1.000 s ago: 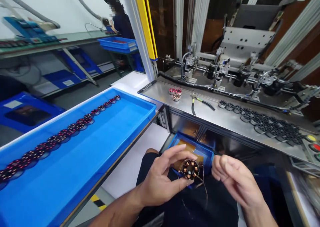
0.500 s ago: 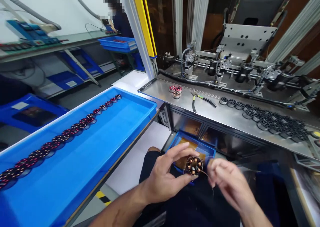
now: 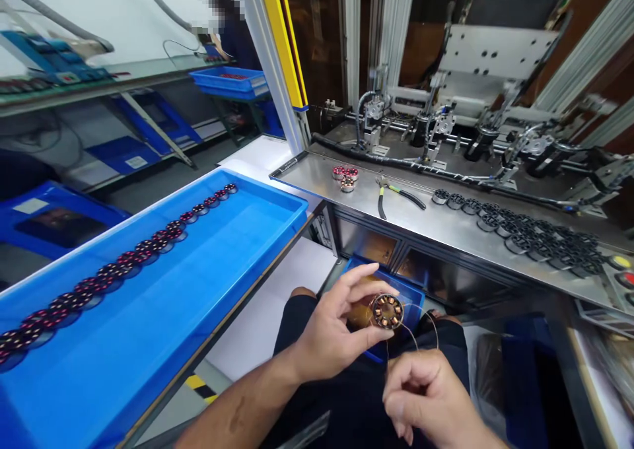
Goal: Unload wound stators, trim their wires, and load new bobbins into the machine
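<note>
My left hand (image 3: 327, 330) grips a small round motor stator (image 3: 379, 312) by its rim, between the thumb below and the fingers above. Copper coils ring the stator's open centre, and its face is turned towards me. Thin copper wires (image 3: 437, 331) trail from its right side and curve down to my right hand (image 3: 426, 393). That hand is closed in a pinch below and to the right of the stator, apart from it. The wire ends at the fingers are partly hidden.
A blue tray (image 3: 198, 297) at left holds a long row of wound stators (image 3: 133, 256). On the metal bench (image 3: 317, 178) lie three wound stators (image 3: 347, 183), pliers (image 3: 403, 197) and many black cores (image 3: 520, 243). Behind stands a machine (image 3: 495, 72). A blue bin (image 3: 413, 290) sits below.
My right hand has moved down and slightly left, away from the stator. The wires now arc out longer between them. My left hand has tilted the stator slightly and raised it a little.
</note>
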`<state>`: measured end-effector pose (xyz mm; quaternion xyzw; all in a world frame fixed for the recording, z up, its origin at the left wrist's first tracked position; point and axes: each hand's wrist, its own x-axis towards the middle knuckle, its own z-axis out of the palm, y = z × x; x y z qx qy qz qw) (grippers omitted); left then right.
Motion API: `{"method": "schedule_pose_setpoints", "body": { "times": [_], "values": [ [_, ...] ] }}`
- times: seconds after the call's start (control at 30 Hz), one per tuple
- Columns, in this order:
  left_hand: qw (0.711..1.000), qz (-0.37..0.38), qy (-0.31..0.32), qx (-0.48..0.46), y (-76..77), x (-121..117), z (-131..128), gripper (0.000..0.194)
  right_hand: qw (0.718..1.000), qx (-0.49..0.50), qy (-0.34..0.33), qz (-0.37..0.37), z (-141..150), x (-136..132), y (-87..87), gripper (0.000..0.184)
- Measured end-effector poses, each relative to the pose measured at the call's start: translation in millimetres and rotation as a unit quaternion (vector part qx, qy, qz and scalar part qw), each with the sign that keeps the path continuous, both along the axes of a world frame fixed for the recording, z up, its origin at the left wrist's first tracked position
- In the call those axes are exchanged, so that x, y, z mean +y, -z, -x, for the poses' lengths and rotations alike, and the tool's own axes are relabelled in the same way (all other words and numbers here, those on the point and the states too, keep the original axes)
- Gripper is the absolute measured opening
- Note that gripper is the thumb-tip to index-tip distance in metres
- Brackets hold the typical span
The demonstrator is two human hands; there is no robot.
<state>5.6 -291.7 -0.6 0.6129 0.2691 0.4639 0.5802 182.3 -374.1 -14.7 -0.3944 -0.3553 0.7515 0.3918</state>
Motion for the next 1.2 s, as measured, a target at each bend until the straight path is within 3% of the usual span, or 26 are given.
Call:
{"method": "schedule_pose_setpoints", "body": {
  "times": [0.17,0.23,0.4,0.67,0.83,0.9,1.0,1.1,1.2],
  "values": [
    [0.989,0.056,0.120,-0.063,-3.1,-3.0,0.3,0.063,0.994,-0.028,0.086,-0.057,-26.1,23.7,-17.1,0.041],
    [0.987,0.049,0.146,-0.053,-3.3,-5.8,-1.7,0.065,0.993,-0.051,0.081,-0.063,-28.6,28.8,-26.3,0.040],
    [0.991,0.053,0.103,-0.064,3.8,-10.8,-10.7,0.078,0.993,-0.088,0.056,-0.055,-17.9,24.5,-30.4,0.037],
    [0.973,0.175,0.060,-0.135,6.5,-9.4,-13.8,0.059,0.978,-0.143,0.118,-0.100,-8.1,9.4,-12.1,0.035],
    [0.970,0.210,0.063,-0.109,1.4,-11.5,-19.1,0.042,0.960,-0.209,0.149,-0.110,0.2,6.6,-6.7,0.036],
    [0.981,0.166,0.042,-0.086,1.1,-12.8,-20.6,0.047,0.953,-0.223,0.156,-0.135,0.6,6.3,-4.0,0.033],
    [0.999,-0.024,-0.036,-0.010,3.2,-13.8,-19.6,0.048,0.929,-0.235,0.188,-0.214,-2.1,5.4,-1.5,0.016],
    [0.967,-0.231,-0.081,0.064,5.4,-13.6,-17.0,0.055,0.900,-0.221,0.236,-0.292,-4.4,3.9,-3.8,0.015],
    [0.945,-0.304,-0.090,0.083,4.8,-13.9,-16.6,0.062,0.897,-0.218,0.235,-0.303,-2.5,3.3,-9.4,0.011]
  ]
}}
